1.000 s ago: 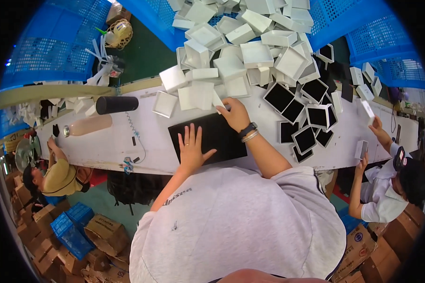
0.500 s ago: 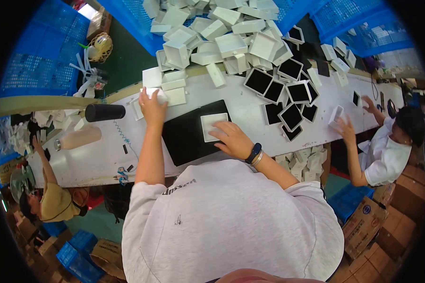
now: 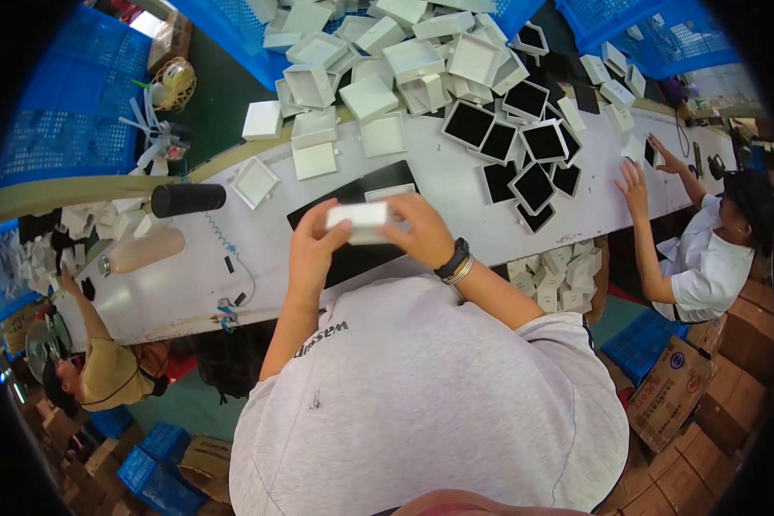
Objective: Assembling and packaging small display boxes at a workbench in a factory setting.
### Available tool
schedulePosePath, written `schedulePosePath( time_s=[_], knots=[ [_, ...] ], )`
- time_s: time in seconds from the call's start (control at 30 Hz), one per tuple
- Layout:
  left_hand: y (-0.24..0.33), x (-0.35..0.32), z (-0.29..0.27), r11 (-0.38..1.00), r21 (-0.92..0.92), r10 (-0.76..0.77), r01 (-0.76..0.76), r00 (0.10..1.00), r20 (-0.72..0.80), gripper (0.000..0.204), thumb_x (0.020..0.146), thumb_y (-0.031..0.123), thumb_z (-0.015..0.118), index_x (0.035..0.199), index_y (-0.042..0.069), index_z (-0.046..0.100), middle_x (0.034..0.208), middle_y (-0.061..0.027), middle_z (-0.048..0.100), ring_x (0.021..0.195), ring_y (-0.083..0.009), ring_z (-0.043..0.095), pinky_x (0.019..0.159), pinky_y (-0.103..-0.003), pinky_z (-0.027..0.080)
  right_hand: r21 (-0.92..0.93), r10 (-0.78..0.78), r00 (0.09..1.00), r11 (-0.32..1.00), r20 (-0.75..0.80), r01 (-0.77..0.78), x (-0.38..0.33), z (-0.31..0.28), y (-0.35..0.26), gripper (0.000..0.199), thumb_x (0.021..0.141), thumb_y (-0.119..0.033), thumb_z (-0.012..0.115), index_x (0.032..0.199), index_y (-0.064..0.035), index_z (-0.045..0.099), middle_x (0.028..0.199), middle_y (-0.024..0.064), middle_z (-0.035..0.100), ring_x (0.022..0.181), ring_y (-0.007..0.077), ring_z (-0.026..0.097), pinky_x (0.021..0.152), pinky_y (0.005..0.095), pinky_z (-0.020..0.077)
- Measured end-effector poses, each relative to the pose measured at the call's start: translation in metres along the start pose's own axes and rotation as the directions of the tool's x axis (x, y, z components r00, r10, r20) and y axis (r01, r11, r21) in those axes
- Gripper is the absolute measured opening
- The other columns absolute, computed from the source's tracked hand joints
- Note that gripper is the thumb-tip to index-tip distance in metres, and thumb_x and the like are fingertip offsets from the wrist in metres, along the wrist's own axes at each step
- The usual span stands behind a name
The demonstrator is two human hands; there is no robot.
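A small white box [image 3: 359, 217] is held above the black mat [image 3: 350, 272], slightly blurred. My left hand [image 3: 316, 241] grips its left end, thumb at the near side. My right hand [image 3: 423, 230] has hold of its right end. Behind the box, an open white tray [image 3: 392, 192] lies on the mat, mostly hidden by the box and my hands. Farther left on the table sits another open white tray [image 3: 254, 182], turned at an angle. A white box [image 3: 316, 161] rests beyond the mat's far edge.
White boxes [image 3: 370, 96] are heaped at the back. Black-lined trays [image 3: 531, 189] lie piled to the right. On the left are a black cylinder [image 3: 188, 201], a bottle [image 3: 146, 252] and a coiled cord [image 3: 224, 238]. Co-workers sit at the left and right [image 3: 705, 258].
My left hand has come back from the far left with a white box. My right hand has left the tray on the mat and now grips that box too.
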State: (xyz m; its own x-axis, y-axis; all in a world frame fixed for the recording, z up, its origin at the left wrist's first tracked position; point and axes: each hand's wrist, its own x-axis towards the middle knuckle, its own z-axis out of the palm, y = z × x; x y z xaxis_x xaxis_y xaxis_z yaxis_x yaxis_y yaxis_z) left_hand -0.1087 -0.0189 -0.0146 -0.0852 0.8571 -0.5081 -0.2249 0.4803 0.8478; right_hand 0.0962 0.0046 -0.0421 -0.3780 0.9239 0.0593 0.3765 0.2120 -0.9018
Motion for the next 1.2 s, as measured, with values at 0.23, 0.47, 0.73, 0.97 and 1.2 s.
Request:
schedulePosePath(
  time_s=[0.23, 0.47, 0.73, 0.97, 1.2],
  knots=[
    [-0.036, 0.025, -0.018, 0.631, 0.707, 0.33, -0.32, 0.935, 0.129, 0.076, 0.072, 0.031, 0.079, 0.132, -0.002, 0.046, 0.129, -0.019, 0.052, 0.112, -0.0298, 0.054, 0.094, -0.038, 0.045, 0.366, 0.601, 0.691, 0.797, -0.402, -0.48, -0.01, -0.067, 0.084, 0.039, 0.09, -0.041, 0.063, 0.087, -0.0016, 0.068, 0.068, 0.0011, 0.06, 0.06, 0.0088, 0.05, 0.055, 0.0252, 0.0413],
    [-0.069, 0.048, 0.017, 0.68, 0.713, 0.153, -0.17, 0.984, 0.089, 0.04, 0.08, 0.02, 0.07, 0.112, -0.001, 0.059, 0.091, -0.0122, 0.064, 0.076, -0.0234, 0.061, 0.073, -0.033, 0.05, -0.468, 0.277, 0.829, 0.719, -0.486, -0.514, -0.04, -0.053, 0.136, 0.044, 0.088, -0.037, 0.064, 0.106, 0.0031, 0.061, 0.094, 0.0156, 0.062, 0.076, 0.0242, 0.06, 0.069, 0.0346, 0.0492],
    [-0.073, 0.022, -0.023, 0.789, 0.604, 0.336, -0.111, 0.901, -0.274, 0.037, 0.078, 0.003, 0.059, 0.114, 0.001, 0.054, 0.083, -0.0069, 0.061, 0.069, -0.0167, 0.057, 0.065, -0.029, 0.046, -0.362, 0.145, 0.968, 0.908, -0.204, -0.213, 0.023, 0.005, 0.083, 0.052, 0.075, -0.021, 0.076, 0.116, 0.0032, 0.054, 0.109, 0.0174, 0.056, 0.099, 0.0342, 0.056, 0.085, 0.039, 0.0477],
    [-0.105, 0.035, -0.003, 0.685, 0.696, 0.468, -0.217, 0.863, -0.191, 0.046, 0.074, 0.0, 0.052, 0.119, 0.004, 0.052, 0.101, -0.0143, 0.048, 0.088, -0.0287, 0.051, 0.082, -0.037, 0.043, -0.334, 0.046, 0.975, 0.935, -0.218, -0.119, 0.022, 0.026, 0.071, 0.045, 0.073, -0.014, 0.075, 0.108, 0.003, 0.053, 0.105, 0.0198, 0.057, 0.098, 0.0395, 0.054, 0.087, 0.0418, 0.0458],
    [-0.116, 0.034, -0.019, 0.844, 0.491, 0.339, -0.213, 0.923, -0.182, 0.049, 0.078, 0.003, 0.059, 0.126, 0.004, 0.049, 0.107, -0.0122, 0.045, 0.081, -0.0206, 0.05, 0.076, -0.031, 0.045, 0.656, 0.475, 0.842, 0.725, -0.255, -0.211, 0.02, -0.005, 0.074, 0.048, 0.085, -0.029, 0.071, 0.119, -0.0024, 0.05, 0.09, 0.0032, 0.056, 0.077, 0.0126, 0.05, 0.068, 0.0283, 0.0445]
  ],
)
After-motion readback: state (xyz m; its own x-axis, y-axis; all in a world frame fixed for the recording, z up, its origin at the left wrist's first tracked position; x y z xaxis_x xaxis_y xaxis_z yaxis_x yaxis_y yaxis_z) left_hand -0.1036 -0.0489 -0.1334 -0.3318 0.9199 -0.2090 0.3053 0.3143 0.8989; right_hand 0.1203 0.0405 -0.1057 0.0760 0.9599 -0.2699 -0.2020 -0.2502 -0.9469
